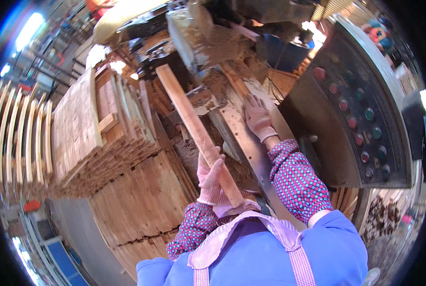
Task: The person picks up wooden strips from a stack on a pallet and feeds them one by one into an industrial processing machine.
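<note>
My left hand, in a pale glove, is closed around a long narrow wooden board. The board slants from the front of my apron up toward the machine on the far left. My right hand, gloved too, lies with its fingers stretched out at the near end of a second wooden strip. That strip lies on the machine's metal bed and runs away from me into the dusty machine. Sawdust covers much of the machine around it.
A tall stack of boards stands to the left, on larger wooden panels. Curved slats stand at the far left. A control panel with red and green buttons rises on the right. A blue container is beyond the bed.
</note>
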Demonstrator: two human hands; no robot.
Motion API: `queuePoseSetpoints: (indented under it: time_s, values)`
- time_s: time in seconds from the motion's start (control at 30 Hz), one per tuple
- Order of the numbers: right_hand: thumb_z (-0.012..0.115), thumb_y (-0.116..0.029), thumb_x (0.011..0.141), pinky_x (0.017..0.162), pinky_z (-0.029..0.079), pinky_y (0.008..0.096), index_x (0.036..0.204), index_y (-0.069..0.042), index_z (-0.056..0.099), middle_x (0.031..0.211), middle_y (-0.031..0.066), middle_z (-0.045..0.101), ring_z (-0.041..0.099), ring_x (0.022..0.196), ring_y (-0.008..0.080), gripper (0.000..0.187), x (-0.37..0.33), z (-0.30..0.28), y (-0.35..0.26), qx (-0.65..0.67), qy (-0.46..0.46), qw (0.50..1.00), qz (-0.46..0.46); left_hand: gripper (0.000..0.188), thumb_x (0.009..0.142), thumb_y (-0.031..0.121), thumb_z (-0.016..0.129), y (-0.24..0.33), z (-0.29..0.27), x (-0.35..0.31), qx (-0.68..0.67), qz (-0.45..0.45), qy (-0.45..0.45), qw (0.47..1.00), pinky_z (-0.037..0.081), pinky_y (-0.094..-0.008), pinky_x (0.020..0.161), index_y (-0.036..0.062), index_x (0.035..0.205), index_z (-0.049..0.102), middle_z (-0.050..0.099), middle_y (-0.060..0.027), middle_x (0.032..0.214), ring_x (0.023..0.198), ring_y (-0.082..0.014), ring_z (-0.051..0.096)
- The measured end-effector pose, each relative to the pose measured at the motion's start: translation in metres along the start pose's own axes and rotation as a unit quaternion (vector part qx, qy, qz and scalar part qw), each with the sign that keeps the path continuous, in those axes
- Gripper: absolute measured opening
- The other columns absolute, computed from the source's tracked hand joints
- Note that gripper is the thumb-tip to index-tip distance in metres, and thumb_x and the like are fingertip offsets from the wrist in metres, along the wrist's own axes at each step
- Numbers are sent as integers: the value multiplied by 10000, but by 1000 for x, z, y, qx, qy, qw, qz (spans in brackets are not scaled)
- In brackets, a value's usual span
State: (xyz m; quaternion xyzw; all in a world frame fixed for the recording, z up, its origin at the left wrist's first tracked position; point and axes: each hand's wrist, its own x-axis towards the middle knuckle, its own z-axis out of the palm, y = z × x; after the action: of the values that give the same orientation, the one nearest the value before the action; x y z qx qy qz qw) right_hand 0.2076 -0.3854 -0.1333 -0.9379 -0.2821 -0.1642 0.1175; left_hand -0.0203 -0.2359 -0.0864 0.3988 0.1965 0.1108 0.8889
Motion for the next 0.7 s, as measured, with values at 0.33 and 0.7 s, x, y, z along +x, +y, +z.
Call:
queuePoseSetpoints:
  time_s: [0.33, 0.7]
  values:
    - [688, -187, 826, 1049, 435, 413, 1521, -19, 264, 1437, 273, 446, 490, 1294, 405, 831, -165, -151, -95, 348, -206, 908, 111, 699, 849, 319, 739, 53, -61, 27, 655, 263, -220, 673, 328, -449, 1135, 7, 1409, 462, 481, -191, 1431, 1354, -338, 432]
    - [559, -251, 915, 1144, 301, 522, 1453, 13, 397, 1493, 245, 393, 380, 1381, 409, 622, -217, -107, -40, -76, -139, 986, 50, 1030, 734, 515, 711, 368, -192, 239, 870, -22, 373, 321, 240, -473, 1181, 2, 1512, 272, 275, -215, 1572, 1465, -347, 247]
